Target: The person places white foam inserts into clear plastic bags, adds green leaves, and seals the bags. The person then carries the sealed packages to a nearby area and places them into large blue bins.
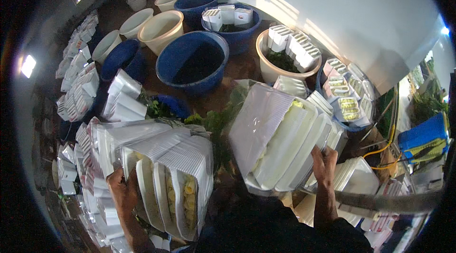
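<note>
My left hand (pixel 123 190) grips the near edge of a flower pack (pixel 185 153), a white ribbed sleeve in clear plastic with layered dividers and yellow blooms that look like roses. More packs are bunched against its left side. On the right, my right hand (pixel 325 162) is closed on the edge of another plastic-wrapped flower pack (pixel 278 139) with paler yellow-green blooms between its white layers. Green leaves (pixel 222 121) show between the two packs. Both packs are tilted, and my fingertips are partly hidden behind the plastic.
A blue tub (pixel 192 62) stands ahead, with cream tubs (pixel 162 30) behind it. Flower packs stand in a cream tub (pixel 262 60) and a blue tub (pixel 231 42) near the wall (pixel 320 0). Wrapped packs (pixel 83 85) line the left. A blue crate (pixel 424 135) is at right.
</note>
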{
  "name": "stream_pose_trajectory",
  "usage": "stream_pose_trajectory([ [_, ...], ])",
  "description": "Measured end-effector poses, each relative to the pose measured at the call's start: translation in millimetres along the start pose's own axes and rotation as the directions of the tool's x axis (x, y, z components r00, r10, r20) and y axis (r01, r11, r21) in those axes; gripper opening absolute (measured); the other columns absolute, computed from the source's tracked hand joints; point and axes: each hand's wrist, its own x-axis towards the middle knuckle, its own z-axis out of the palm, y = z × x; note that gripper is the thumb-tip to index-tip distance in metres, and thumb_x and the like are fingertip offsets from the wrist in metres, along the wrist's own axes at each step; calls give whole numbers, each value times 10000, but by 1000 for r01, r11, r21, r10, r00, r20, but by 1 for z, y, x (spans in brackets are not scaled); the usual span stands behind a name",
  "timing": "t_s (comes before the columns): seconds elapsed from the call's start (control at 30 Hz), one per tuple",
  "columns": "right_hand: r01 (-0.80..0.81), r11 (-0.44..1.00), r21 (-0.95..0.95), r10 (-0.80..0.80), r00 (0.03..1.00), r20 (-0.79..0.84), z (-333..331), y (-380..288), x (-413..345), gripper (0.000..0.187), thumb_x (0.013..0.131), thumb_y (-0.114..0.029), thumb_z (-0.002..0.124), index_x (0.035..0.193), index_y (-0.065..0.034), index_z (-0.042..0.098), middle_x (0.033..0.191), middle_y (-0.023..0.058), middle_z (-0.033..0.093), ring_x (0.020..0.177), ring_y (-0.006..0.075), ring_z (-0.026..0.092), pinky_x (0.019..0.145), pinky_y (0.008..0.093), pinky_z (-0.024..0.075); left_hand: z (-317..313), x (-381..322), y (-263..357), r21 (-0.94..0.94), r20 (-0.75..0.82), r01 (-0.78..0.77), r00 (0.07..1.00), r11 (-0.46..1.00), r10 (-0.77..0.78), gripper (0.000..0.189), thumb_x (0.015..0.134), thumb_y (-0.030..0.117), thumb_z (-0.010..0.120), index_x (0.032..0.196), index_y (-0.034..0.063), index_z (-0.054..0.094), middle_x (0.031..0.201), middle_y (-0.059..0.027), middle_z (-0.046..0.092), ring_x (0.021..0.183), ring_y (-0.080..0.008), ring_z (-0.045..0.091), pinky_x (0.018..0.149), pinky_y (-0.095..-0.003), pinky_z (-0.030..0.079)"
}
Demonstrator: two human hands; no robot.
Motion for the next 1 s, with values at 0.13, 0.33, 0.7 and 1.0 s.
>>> stream_pose_trajectory([
  [0.13,71,995,66,-68,996,-55,46,-28,113,240,950,-154,675,999,82,681,875,85,679,805,154,584,691,338,477,27,105,-42,-136,-97,6,995,991,-19,107,910,27,629,960,-46,689,734,-129,654,679,-164,575,665,-347,487],
  [0.33,36,992,-124,-58,983,-174,132,-59,279,314,912,-217,711,1026,75,702,863,111,720,791,185,612,722,377,498,63,259,-114,-211,-96,83,990,974,-105,164,889,123,685,863,-38,661,695,-47,632,651,-129,552,640,-308,461],
  [0.7,212,861,-462,-346,910,-228,256,-185,630,386,884,-270,725,844,111,683,651,106,606,655,138,529,604,382,451,169,501,-136,42,-125,215,970,976,-208,156,912,110,699,899,-43,667,674,-121,627,610,-176,556,589,-374,451],
  [1.0,517,769,-375,-494,854,166,463,-148,1032,450,861,-350,670,785,93,659,686,261,646,651,354,660,642,481,493,352,631,-137,-48,-176,477,861,878,-477,188,939,134,668,906,-51,671,727,-166,667,641,-197,612,601,-358,481],
])
